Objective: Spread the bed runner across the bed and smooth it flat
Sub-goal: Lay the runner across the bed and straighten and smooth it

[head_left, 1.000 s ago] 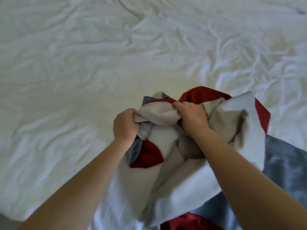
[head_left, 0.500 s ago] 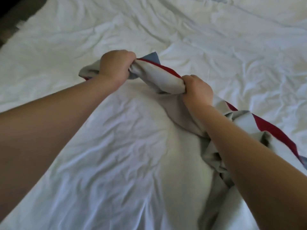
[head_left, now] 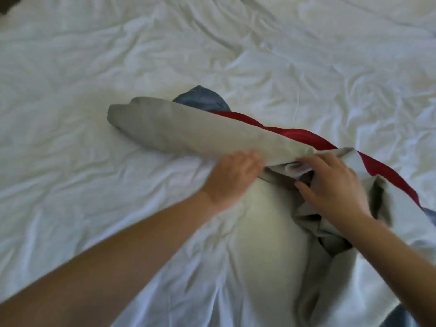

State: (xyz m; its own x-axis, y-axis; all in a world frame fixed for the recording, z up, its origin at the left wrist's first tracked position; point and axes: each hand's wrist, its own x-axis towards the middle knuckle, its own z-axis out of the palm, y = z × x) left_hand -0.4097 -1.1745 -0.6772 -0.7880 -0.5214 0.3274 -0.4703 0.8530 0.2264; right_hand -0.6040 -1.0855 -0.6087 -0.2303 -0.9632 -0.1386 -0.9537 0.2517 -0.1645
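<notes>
Soft and light, the runner (head_left: 200, 133) lies bunched across the bed (head_left: 94, 67), right hand (head_left: 335, 187) spread on its folds, left hand (head_left: 236, 178) too blurred to tell; probably best pinched at its free end

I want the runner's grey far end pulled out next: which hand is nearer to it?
Left. The left hand is by the bed runner's near edge, closer to its grey far end; the right hand lies farther right, on the bunched folds.
</notes>
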